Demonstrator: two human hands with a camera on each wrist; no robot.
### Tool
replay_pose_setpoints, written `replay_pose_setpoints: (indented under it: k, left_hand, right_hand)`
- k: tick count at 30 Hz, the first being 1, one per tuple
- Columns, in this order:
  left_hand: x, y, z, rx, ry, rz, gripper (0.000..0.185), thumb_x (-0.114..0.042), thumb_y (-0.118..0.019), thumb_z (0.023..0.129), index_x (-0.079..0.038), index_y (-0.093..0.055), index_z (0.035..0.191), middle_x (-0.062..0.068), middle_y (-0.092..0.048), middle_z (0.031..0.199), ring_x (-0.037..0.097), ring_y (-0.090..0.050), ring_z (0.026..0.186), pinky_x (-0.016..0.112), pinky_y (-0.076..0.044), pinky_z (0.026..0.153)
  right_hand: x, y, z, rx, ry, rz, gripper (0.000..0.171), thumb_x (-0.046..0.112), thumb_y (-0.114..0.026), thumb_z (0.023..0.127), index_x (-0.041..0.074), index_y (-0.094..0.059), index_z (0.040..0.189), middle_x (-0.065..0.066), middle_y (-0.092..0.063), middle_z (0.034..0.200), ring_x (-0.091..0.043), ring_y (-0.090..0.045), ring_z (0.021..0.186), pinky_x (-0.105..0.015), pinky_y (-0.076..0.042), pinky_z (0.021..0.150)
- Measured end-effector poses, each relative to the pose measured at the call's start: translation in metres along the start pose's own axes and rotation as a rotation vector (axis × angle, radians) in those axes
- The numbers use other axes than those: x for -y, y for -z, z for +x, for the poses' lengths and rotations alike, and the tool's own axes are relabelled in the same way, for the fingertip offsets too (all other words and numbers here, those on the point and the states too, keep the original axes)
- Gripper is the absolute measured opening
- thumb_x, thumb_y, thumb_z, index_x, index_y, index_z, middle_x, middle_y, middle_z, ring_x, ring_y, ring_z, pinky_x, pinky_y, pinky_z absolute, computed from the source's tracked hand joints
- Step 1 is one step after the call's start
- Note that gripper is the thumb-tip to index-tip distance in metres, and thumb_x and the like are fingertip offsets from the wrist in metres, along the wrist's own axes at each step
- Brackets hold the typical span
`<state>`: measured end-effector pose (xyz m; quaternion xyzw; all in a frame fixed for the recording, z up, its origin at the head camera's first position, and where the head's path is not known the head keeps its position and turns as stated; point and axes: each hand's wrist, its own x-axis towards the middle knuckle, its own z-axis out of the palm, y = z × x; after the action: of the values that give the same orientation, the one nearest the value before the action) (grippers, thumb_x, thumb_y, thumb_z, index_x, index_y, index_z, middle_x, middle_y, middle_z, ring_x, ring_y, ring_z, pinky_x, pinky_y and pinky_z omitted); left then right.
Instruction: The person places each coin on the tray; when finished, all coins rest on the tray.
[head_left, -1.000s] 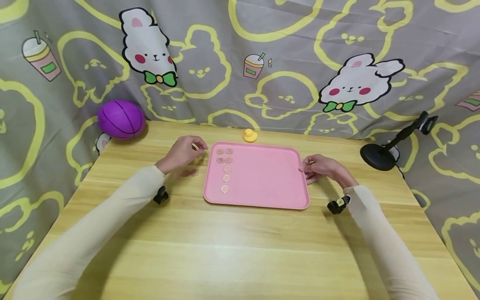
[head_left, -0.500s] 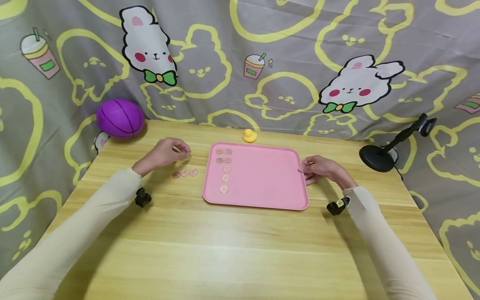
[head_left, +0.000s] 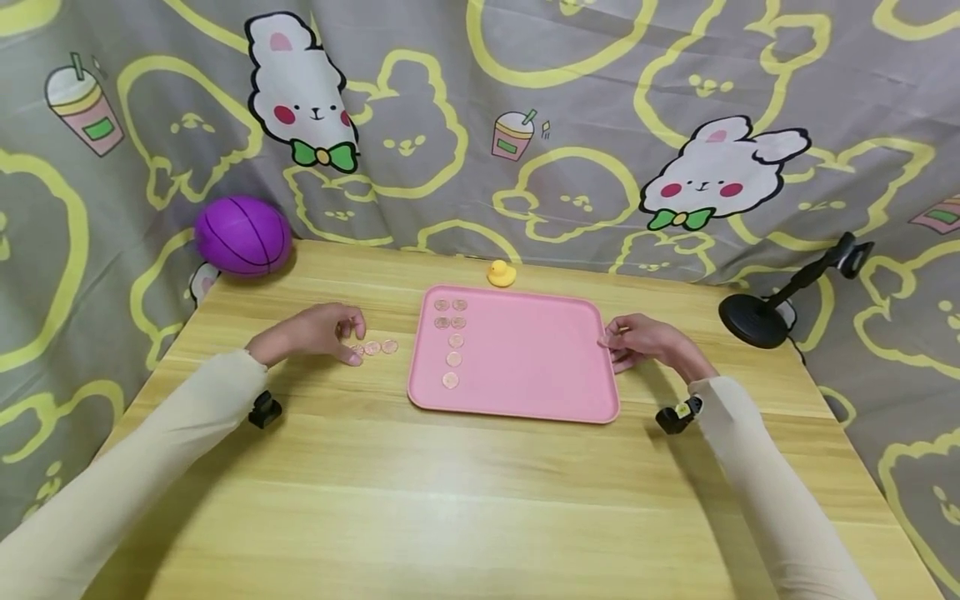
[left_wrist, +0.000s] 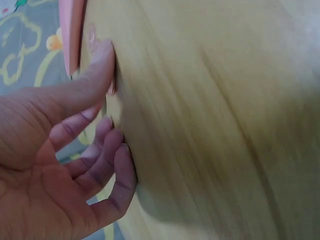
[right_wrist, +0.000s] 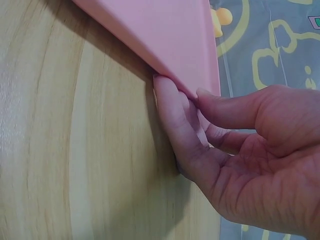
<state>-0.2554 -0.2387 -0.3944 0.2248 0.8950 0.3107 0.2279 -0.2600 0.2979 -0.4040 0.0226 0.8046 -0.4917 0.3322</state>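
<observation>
My left hand (head_left: 318, 333) is over the leftmost of three copper-coloured coins (head_left: 373, 347) lying in a row on the table, left of the tray. Its thumb tip reaches beside that coin and partly hides it; in the left wrist view the thumb (left_wrist: 95, 75) stands apart from the loosely bent fingers. At the right rim of the pink tray (head_left: 536, 358), my right hand (head_left: 641, 337) pinches the edge, thumb on top and fingers below, plain in the right wrist view. Several coins (head_left: 456, 341) lie along the tray's left side, paired at the back and single toward the front.
A yellow rubber duck (head_left: 501, 273) sits behind the tray. The purple ball (head_left: 243, 237) rests at the back left corner, and a black stand (head_left: 757, 318) is at the back right. A patterned curtain (head_left: 450, 108) borders the wooden table (head_left: 465, 508).
My left hand has moved left from the tray's left edge, then down to the row of coins, covering part of the leftmost one. The right hand keeps its grip on the tray.
</observation>
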Motion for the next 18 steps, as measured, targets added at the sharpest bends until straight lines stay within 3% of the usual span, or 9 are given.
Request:
replay_pose_setpoints:
  k: [8, 18]
  left_hand:
    - [-0.0019, -0.0067, -0.0068, -0.117, -0.013, 0.08, 0.027, -0.016, -0.089, 0.084, -0.008, -0.066, 0.094, 0.009, -0.057, 0.088, 0.021, -0.049, 0.081, 0.037, -0.039, 0.075]
    - [-0.0006, -0.0094, -0.008, -0.16, 0.029, 0.093, 0.022, -0.016, -0.088, 0.085, -0.01, -0.068, 0.091, 0.002, -0.062, 0.08, 0.017, -0.052, 0.076, 0.037, -0.04, 0.078]
  right_hand:
    - [-0.0017, -0.0002, -0.0021, 0.012, 0.017, -0.002, 0.011, 0.005, -0.054, 0.108, -0.004, -0.047, 0.107, -0.004, -0.063, 0.085, -0.011, -0.068, 0.076, -0.031, -0.064, 0.077]
    - [-0.0016, -0.0007, -0.0017, -0.007, 0.023, -0.024, 0.011, 0.007, -0.054, 0.109, -0.001, -0.047, 0.106, -0.004, -0.063, 0.085, -0.012, -0.067, 0.075, -0.031, -0.064, 0.075]
